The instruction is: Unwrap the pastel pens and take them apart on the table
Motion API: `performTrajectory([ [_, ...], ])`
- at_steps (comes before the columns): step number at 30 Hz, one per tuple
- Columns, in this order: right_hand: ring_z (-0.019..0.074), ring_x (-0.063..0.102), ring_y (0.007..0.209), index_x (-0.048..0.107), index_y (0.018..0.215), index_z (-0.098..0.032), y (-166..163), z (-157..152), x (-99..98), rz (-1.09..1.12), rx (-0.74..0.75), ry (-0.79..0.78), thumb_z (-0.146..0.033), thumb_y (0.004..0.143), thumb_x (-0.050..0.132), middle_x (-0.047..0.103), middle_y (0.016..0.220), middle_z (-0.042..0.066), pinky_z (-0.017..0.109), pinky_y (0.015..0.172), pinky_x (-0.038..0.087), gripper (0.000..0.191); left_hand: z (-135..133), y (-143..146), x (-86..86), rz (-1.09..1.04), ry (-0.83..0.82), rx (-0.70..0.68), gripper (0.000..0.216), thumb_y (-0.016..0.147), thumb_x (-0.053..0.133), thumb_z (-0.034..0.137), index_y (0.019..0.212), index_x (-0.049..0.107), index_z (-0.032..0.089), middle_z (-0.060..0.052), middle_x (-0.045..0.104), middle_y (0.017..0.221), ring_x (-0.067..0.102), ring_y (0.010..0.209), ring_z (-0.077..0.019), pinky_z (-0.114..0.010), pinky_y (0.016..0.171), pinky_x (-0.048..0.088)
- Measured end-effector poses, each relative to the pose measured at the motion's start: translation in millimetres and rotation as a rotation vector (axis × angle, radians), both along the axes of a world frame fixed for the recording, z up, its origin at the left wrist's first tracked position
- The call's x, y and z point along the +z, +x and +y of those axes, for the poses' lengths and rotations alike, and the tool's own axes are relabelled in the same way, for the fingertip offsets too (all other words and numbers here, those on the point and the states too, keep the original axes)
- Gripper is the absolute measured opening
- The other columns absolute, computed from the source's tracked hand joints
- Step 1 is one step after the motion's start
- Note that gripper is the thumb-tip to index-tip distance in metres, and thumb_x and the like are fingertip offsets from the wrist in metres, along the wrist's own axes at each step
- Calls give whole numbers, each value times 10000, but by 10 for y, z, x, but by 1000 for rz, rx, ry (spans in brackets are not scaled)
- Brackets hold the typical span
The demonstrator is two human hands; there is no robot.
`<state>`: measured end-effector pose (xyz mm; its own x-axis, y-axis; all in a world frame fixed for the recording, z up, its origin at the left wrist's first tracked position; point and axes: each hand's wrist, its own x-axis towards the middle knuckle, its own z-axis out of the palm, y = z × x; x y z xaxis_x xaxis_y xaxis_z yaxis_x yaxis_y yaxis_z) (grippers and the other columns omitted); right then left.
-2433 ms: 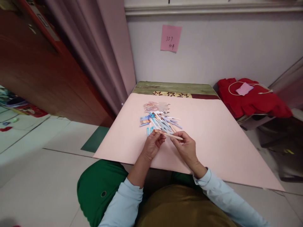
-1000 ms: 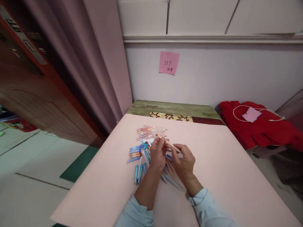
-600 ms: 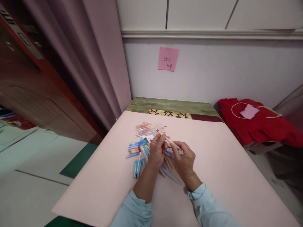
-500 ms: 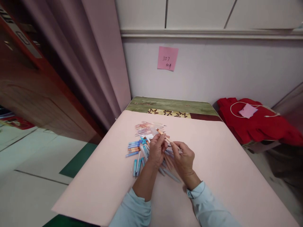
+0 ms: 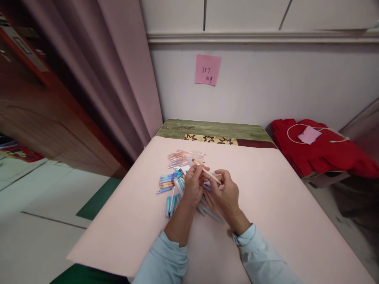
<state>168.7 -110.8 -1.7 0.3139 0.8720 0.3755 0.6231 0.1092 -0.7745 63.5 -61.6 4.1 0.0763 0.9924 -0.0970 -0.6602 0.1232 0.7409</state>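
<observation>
My left hand (image 5: 192, 186) and my right hand (image 5: 224, 193) are both closed on one slim cream-and-orange pen (image 5: 205, 171), held a little above the table with its orange end pointing up and to the left. The left fingers pinch it near that end, the right fingers near the other. Under and around my hands lies a loose pile of blue and orange pens and caps (image 5: 172, 184), with several clear pinkish ones (image 5: 179, 157) at the far side. All of it rests on a pale pink sheet (image 5: 266, 197) covering the table.
A green-patterned table end (image 5: 213, 130) meets a white wall bearing a pink sticky note (image 5: 207, 69). Mauve curtains (image 5: 118, 67) and a red-brown door (image 5: 44, 106) stand at the left. To the right, a red cloth (image 5: 316, 152) carries a white cable and a pink slip.
The camera lifted from my lap toward the wall. Both hands carried the pen up and forward over the pile, tilting its orange end upward; in the last second they have barely moved.
</observation>
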Motion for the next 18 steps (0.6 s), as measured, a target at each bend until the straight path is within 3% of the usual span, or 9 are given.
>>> performTrajectory([
  [5, 146, 599, 591, 617, 843, -217, -11, -10, -24, 35, -29, 19, -403, 844, 592, 675, 688, -15, 237, 588, 417, 188, 11, -5, 0, 7, 6, 15, 301, 721, 769, 373, 822, 640, 120, -16, 660, 670, 496, 460, -28, -137, 448, 375],
  [14, 118, 564, 500, 615, 610, -208, 5, -39, -19, -32, 26, -46, -456, 986, 348, 644, 555, -1, 228, 540, 363, 524, -12, -1, -11, 51, 19, -40, 291, 748, 745, 385, 823, 653, 120, -8, 641, 615, 493, 440, -40, -158, 451, 377],
  [16, 121, 574, 507, 652, 682, -209, 7, -33, -16, -40, 34, -53, -476, 973, 378, 648, 567, -5, 228, 537, 363, 480, -8, -2, -7, 48, 20, -11, 276, 747, 746, 373, 807, 657, 119, 2, 619, 589, 484, 438, -37, -153, 450, 370],
  [18, 130, 588, 529, 673, 873, -206, 3, -24, -13, -24, 25, -30, -496, 920, 482, 662, 615, -17, 227, 541, 377, 350, -2, -4, 1, 42, 7, 20, 259, 740, 751, 355, 792, 659, 119, 6, 606, 575, 482, 444, -38, -150, 451, 369],
])
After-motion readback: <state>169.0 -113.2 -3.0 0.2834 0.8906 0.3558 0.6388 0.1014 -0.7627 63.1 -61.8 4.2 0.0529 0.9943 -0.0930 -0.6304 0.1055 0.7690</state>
